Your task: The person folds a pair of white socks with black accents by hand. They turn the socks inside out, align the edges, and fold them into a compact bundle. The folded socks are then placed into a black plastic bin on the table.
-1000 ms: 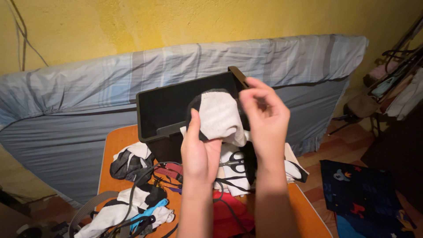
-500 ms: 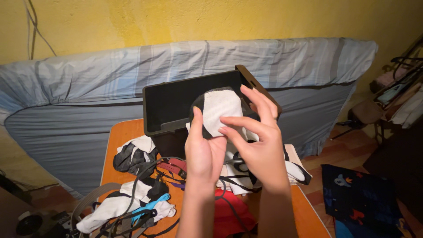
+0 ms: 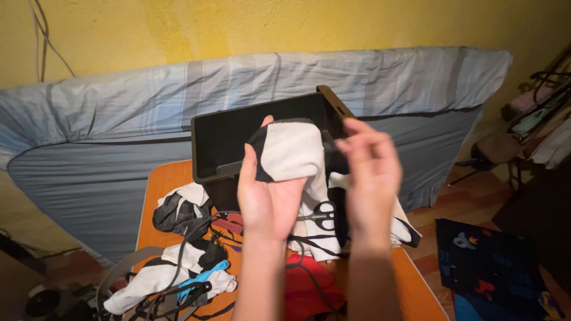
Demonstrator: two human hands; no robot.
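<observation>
My left hand holds a folded sock up in the air, in front of me. My thumb presses on its left side and my fingers curl under it. The sock is mostly white, with a black band along its top and down its left edge. It looks soft and a bit bunched up, and it hangs a little over my palm. My right hand is just beside the sock, on its right. That hand is blurry, with the fingers bent loosely, and it grips nothing.

Right behind the sock is a dark box with an open top, tipped toward me. It sits at the far edge of the orange tabletop. Below my hands, black scissors lie on white cloth. Something red lies near the close edge. More black and white socks and dark cords are piled on the left side of the tabletop.
</observation>
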